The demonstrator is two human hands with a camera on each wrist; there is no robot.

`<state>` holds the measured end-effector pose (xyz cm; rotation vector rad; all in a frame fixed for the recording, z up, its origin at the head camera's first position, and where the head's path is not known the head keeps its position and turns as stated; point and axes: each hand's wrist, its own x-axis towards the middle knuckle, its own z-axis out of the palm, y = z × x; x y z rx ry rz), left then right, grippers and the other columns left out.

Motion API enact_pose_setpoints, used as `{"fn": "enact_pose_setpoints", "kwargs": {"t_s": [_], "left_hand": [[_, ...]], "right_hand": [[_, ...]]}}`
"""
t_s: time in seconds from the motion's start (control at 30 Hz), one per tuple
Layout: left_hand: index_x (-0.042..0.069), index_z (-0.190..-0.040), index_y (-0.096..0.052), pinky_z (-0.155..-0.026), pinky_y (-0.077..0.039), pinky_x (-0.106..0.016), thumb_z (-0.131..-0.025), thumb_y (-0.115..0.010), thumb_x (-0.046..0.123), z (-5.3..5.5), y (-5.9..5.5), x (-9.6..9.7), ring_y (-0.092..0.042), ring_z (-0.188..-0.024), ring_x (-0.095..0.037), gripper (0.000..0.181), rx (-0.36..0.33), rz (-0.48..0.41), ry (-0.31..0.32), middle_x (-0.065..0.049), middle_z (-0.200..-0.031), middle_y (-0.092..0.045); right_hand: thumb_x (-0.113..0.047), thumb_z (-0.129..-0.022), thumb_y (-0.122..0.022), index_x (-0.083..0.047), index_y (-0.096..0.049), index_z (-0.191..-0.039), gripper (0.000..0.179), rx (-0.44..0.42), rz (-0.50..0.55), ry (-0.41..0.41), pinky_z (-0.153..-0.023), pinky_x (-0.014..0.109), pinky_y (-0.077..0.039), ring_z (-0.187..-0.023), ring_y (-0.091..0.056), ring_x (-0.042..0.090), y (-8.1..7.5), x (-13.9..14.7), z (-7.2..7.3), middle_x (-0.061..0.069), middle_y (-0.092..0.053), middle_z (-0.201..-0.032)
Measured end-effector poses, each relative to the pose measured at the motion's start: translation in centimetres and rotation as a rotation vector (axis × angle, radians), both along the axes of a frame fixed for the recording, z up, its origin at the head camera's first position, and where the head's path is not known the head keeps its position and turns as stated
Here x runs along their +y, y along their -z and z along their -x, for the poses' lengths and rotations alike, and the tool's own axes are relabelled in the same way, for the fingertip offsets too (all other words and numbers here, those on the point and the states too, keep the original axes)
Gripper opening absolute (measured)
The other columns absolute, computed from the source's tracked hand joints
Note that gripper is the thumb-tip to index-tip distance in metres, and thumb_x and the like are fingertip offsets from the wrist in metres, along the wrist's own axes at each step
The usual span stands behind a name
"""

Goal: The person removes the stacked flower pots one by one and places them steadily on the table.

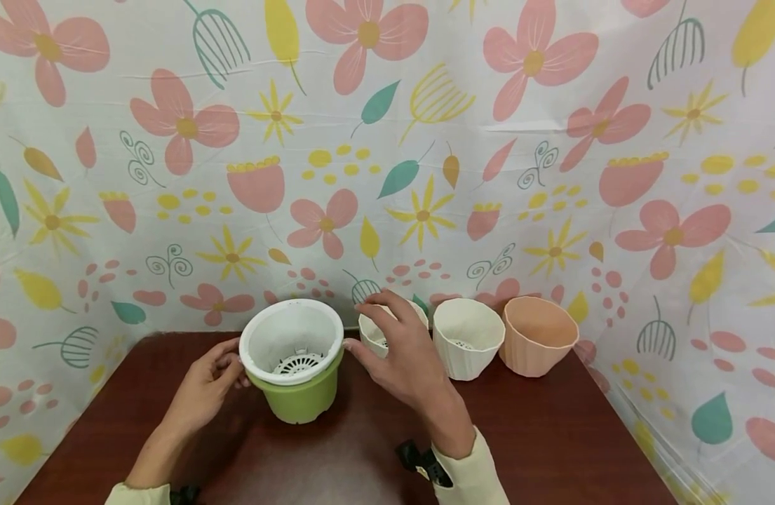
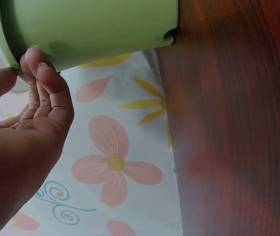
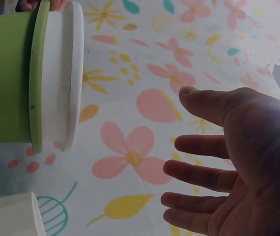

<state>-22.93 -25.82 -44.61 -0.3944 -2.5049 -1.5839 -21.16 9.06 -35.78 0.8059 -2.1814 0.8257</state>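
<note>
A green flowerpot stands on the table with a white pot set inside it; the white rim sits higher than the green one. Slots show in the white pot's floor. My left hand pinches the green rim from the left, with the thumb at the rim and the curled fingertips against the green wall. On the other side my right hand hovers with spread fingers. In the right wrist view a gap separates that hand from the white rim.
Behind my right hand is a small cream pot, partly hidden. A ribbed white pot and a peach pot stand to its right. The dark wooden table meets a flowered cloth at the back.
</note>
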Motion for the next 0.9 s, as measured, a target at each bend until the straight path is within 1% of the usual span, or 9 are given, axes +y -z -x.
{"fn": "enact_pose_setpoints", "kwargs": {"t_s": [0.3, 0.43, 0.53, 0.63, 0.9], "left_hand": [[-0.004, -0.154, -0.045, -0.072, -0.059, -0.028, -0.112, -0.054, 0.013, 0.1, 0.1, -0.2, -0.069, -0.082, -0.017, 0.046, 0.002, 0.009, 0.009, -0.010, -0.095, -0.070], [-0.004, -0.153, -0.045, -0.072, -0.058, -0.028, -0.112, -0.055, 0.012, 0.0, 0.1, -0.2, -0.069, -0.082, -0.017, 0.045, -0.005, -0.003, 0.008, -0.010, -0.095, -0.069], [-0.004, -0.153, -0.045, -0.072, -0.058, -0.028, -0.112, -0.055, 0.011, -0.1, 0.1, -0.2, -0.069, -0.082, -0.016, 0.045, -0.007, -0.010, 0.003, -0.010, -0.096, -0.069], [-0.003, -0.154, -0.045, -0.073, -0.058, -0.028, -0.112, -0.055, 0.012, -0.1, 0.1, -0.3, -0.069, -0.082, -0.016, 0.045, -0.013, -0.009, 0.003, -0.011, -0.096, -0.069], [-0.003, -0.155, -0.044, -0.074, -0.059, -0.028, -0.112, -0.055, 0.014, -0.1, 0.2, -0.2, -0.069, -0.083, -0.018, 0.047, -0.017, 0.000, 0.007, -0.012, -0.097, -0.070]], "right_hand": [[-0.025, -0.089, -0.089, -0.006, -0.073, -0.125, 0.044, -0.005, -0.040, -0.054, -0.110, 0.042, -0.049, -0.128, -0.059, 0.027, 0.3, -1.2, 0.2, 0.013, -0.063, -0.131], [-0.028, -0.088, -0.090, -0.008, -0.073, -0.125, 0.045, -0.015, -0.073, -0.048, -0.111, 0.040, -0.048, -0.128, -0.057, 0.025, 0.8, -1.9, 0.1, 0.011, -0.062, -0.131], [-0.029, -0.088, -0.090, -0.008, -0.073, -0.127, 0.047, -0.030, -0.086, -0.046, -0.116, 0.040, -0.045, -0.131, -0.056, 0.025, 1.0, -2.3, 0.1, 0.011, -0.061, -0.133], [-0.029, -0.089, -0.089, -0.008, -0.073, -0.126, 0.046, -0.035, -0.092, -0.055, -0.117, 0.040, -0.043, -0.131, -0.056, 0.026, 1.3, -2.5, 0.1, 0.012, -0.061, -0.133], [-0.032, -0.088, -0.090, -0.006, -0.073, -0.126, 0.049, -0.010, -0.122, -0.078, -0.111, 0.042, -0.047, -0.126, -0.058, 0.028, 1.7, -2.6, 0.5, 0.015, -0.061, -0.132]]}}
